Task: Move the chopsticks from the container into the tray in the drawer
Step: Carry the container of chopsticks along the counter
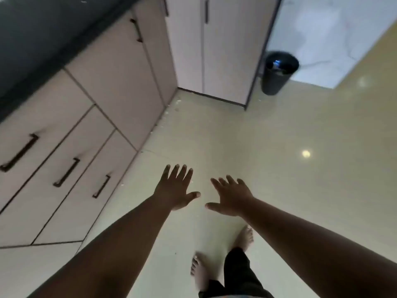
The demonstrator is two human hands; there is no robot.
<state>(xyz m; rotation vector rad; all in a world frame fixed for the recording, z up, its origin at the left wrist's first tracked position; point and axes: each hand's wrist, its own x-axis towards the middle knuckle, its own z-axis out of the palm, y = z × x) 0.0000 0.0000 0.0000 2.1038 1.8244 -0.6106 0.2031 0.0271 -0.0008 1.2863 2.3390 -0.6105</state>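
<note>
My left hand and my right hand are stretched out in front of me over the floor, palms down, fingers spread and holding nothing. To the left stand three shut drawers, each with a dark bar handle: the top drawer, the middle drawer and the bottom drawer. No chopsticks, container or tray show in this view. Both hands are well to the right of the drawer fronts.
A dark countertop runs above the drawers. Tall cabinet doors stand at the back, with a black bin to their right. Glossy pale floor tiles spread ahead. My bare feet are below my arms.
</note>
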